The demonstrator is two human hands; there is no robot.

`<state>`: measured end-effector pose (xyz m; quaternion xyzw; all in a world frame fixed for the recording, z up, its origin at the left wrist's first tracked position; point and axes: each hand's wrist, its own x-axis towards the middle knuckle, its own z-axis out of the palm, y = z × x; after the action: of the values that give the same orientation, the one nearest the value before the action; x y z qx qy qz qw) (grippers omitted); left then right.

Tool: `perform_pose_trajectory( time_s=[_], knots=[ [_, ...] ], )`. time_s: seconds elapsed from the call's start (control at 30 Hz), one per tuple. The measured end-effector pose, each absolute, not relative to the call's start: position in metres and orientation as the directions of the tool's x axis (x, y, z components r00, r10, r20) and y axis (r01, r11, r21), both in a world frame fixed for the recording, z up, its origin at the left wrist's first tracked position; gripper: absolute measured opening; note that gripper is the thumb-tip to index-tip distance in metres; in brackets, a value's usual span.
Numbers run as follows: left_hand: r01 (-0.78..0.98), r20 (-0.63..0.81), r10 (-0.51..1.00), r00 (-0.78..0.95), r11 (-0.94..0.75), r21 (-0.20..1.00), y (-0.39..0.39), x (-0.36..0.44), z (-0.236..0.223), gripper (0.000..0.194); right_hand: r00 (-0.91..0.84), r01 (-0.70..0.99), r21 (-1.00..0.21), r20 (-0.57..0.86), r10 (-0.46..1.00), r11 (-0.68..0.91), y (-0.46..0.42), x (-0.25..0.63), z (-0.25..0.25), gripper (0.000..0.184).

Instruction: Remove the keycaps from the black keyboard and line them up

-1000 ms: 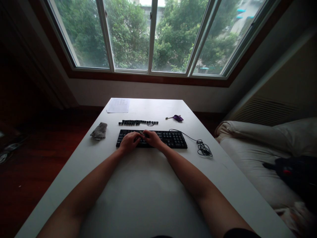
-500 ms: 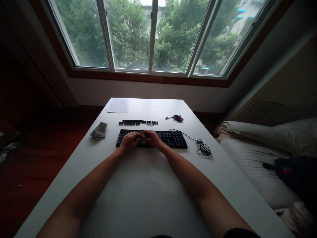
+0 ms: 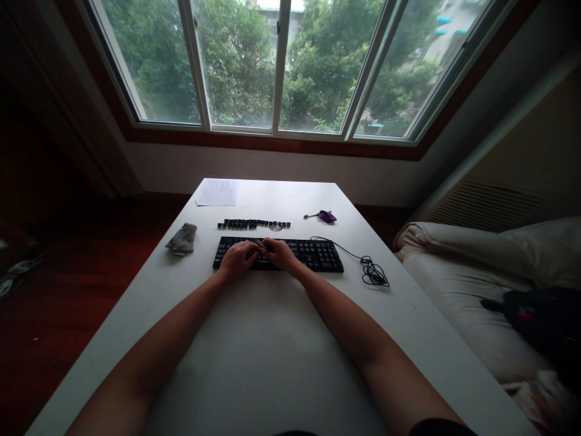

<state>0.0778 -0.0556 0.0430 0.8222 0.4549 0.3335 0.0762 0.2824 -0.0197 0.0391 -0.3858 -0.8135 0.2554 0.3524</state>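
A long black plastic keyboard (image 3: 324,257) lies at the centre of the frame on the white tabletop (image 3: 272,339). The left hand (image 3: 238,259) and right hand (image 3: 279,254) meet over its left half, fingers curled around a small, indistinct item (image 3: 259,244); whether either is clamped on it, I cannot tell. Loose black square keycaps (image 3: 240,224) line up just above the keyboard, left of centre; a crumpled grey cloth (image 3: 182,240) lies farther left.

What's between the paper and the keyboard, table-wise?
Loose black keycaps, lined up on the table beyond the keyboard and short of the paper. Shows in the head view.
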Motion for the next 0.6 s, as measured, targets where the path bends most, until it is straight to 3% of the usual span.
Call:
perform_pose_trajectory(
  time_s=[0.6],
  knots=[
    [0.705,0.469,0.8,0.374,-0.574,0.416,-0.0545,0.0771,0.0414,0.016,-0.447,0.479,-0.661,0.383,0.808,0.578,-0.0169,0.2818,0.0341,0.022]
  ],
)
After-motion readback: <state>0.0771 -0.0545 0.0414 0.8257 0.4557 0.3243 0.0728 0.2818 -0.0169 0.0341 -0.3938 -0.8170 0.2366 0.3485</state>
